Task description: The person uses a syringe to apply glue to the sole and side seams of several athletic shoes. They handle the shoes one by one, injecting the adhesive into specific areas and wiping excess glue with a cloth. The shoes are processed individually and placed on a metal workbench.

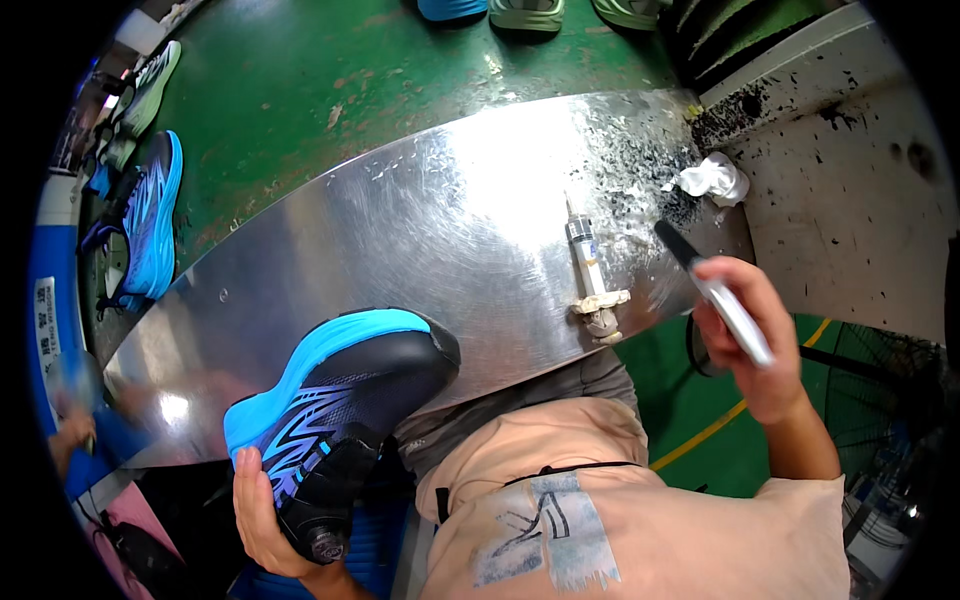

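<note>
We hold a blue and black shoe point(340, 400) on its side, its toe on the near edge of the metal table point(400, 220); left hand point(262, 515) clamped around its heel. Right hand point(752, 335), fingers closed on a marker point(715, 292), at the table's right edge. Syringe point(588, 262) lies on the table, left of the marker.

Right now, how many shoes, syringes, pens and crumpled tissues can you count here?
Shoes: 7, one in the left hand at, one blue, one pale, one behind it, three along the top edge
Syringes: 1
Pens: 1, in the right hand
Crumpled tissues: 1
Total: 10
</note>
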A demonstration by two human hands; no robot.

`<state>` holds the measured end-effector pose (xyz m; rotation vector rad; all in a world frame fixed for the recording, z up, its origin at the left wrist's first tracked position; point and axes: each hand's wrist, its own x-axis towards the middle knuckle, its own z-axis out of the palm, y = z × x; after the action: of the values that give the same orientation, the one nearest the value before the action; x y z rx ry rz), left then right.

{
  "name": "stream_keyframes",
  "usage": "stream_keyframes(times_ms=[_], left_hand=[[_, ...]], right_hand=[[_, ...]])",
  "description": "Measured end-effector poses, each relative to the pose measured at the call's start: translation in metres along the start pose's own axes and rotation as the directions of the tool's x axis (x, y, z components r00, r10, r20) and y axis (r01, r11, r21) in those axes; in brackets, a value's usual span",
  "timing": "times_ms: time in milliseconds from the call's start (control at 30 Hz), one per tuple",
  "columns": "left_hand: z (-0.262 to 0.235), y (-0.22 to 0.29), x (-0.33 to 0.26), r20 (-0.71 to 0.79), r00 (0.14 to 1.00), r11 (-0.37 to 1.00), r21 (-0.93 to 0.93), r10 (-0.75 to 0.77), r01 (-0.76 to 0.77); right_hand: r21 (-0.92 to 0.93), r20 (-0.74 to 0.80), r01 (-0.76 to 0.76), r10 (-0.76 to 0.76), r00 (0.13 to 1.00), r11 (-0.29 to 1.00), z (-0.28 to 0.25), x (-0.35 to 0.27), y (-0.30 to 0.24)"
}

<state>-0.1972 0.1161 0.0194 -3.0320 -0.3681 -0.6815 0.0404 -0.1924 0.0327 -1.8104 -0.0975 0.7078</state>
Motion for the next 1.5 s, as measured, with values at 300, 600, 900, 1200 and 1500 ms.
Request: stream_keyframes(times_ms=[300, 600, 900, 1200, 1500], left_hand=[[0.003, 0.001, -0.007, -0.019, 1.0, 1.0, 0.021, 0.006, -0.005], [0.002, 0.002, -0.011, -0.003, 1.0, 0.999, 0.042, -0.002, 0.002], [0.001, 0.0, -0.013, 0.019, 1.0, 0.999, 0.048, -0.001, 0.0], [-0.001, 0.004, -0.01, -0.013, 1.0, 0.999, 0.046, 0.013, -0.013], [-0.004, 0.003, -0.003, 0.004, 1.0, 0.999, -0.026, -0.027, 0.027]], right_hand=[[0.735, 0.533, -0.243, -0.319, 0.784, 0.632, 0.041, 0.004, -0.022], [0.635, 0.579, -0.201, -0.286, 0.764, 0.746, 0.046, 0.009, -0.028], [0.533, 0.468, -0.043, -0.252, 0.847, 0.845, 0.057, -0.008, -0.039], [0.416, 0.264, -0.035, -0.083, 0.961, 0.909, 0.071, -0.048, -0.052], [0.649, 0.429, 0.239, -0.607, 0.669, 0.722, 0.075, -0.008, -0.007]])
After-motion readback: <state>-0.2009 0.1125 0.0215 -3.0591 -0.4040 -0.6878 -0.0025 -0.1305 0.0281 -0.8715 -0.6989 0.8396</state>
